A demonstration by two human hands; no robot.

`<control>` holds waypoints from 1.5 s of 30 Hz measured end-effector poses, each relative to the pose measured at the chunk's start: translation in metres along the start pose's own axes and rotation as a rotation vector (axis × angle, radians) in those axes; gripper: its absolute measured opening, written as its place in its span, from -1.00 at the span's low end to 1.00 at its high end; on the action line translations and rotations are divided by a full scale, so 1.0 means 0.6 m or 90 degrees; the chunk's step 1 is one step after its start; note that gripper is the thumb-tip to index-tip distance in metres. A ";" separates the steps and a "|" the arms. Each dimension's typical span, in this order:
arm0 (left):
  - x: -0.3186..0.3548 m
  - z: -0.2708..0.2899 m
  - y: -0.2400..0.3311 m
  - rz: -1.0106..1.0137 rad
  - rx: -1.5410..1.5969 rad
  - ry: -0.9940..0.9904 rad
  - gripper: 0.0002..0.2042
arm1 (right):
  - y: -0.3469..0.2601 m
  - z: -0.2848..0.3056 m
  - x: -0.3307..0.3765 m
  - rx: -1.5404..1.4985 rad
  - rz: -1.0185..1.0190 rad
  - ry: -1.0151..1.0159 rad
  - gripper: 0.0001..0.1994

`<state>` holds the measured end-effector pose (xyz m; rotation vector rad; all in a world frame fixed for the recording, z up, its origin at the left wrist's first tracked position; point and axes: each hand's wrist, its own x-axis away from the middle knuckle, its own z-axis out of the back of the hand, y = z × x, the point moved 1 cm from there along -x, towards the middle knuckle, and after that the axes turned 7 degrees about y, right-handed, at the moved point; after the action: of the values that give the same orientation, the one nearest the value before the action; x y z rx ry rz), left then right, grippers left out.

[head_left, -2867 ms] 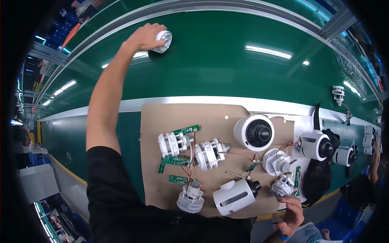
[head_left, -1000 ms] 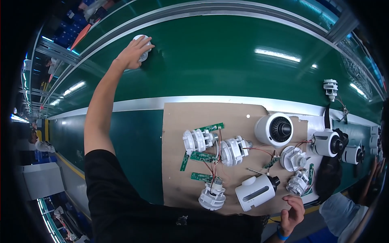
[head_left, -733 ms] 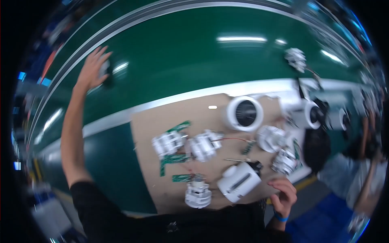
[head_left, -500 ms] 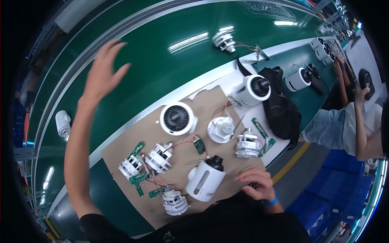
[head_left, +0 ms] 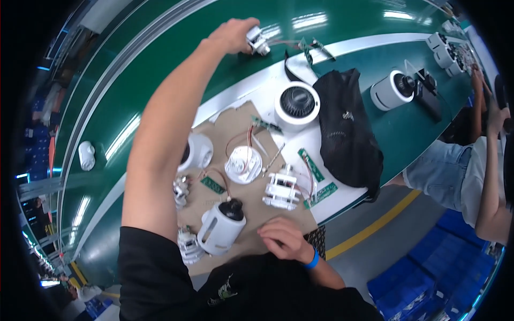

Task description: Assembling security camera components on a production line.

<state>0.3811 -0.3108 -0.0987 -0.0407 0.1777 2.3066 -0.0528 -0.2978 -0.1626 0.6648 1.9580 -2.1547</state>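
At the far side, my left hand (head_left: 234, 35) is closed round a white plastic assembly with layered discs (head_left: 258, 41) on the green belt. Red wires run from this part to small green circuit boards (head_left: 305, 51). My right hand (head_left: 284, 237) rests near the cardboard's front edge, its fingers loosely curled and apart from the thumb, with nothing visible in them. Nearest to it are a similar white layered assembly (head_left: 282, 191) and a white cylindrical housing with a black top (head_left: 222, 227). My left forearm hides part of another white housing (head_left: 200, 150).
Brown cardboard (head_left: 257, 214) lies under several parts, including a round white base (head_left: 243, 165) and circuit boards (head_left: 313, 166). A white housing (head_left: 296, 107) stands beside a black bag (head_left: 350, 134). To the right, another person (head_left: 471, 166) works by blue bins (head_left: 428, 267).
My left hand has reached right and taken hold of the white assembly on the belt. The view has shifted right, and my right hand stays near the cardboard's front edge.
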 end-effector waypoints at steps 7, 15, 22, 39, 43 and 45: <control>0.149 0.208 0.014 -0.026 -0.002 0.270 -0.49 | -0.006 0.012 0.004 0.037 -0.072 0.023 -0.84; 0.535 0.428 -0.078 0.325 -0.202 0.320 -0.39 | 0.007 0.004 0.019 -0.002 -0.075 0.026 -0.84; 0.930 0.331 -0.242 0.685 -0.104 0.237 -0.27 | 0.012 -0.009 0.020 0.031 -0.077 -0.017 -0.85; 1.169 0.129 -0.252 1.094 0.020 0.135 -0.15 | 0.007 -0.015 0.023 0.063 -0.083 -0.047 -0.88; 1.170 0.127 -0.265 1.059 -0.063 0.000 -0.18 | 0.003 -0.019 0.023 0.081 -0.070 -0.060 -0.88; 1.178 0.123 -0.269 1.015 -0.158 -0.005 -0.19 | 0.008 -0.020 0.022 0.075 -0.070 -0.062 -0.88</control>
<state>0.0241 0.3246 -0.1049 -0.0101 -0.1806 3.9051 -0.0600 -0.2844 -0.1729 0.4683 1.8711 -2.3352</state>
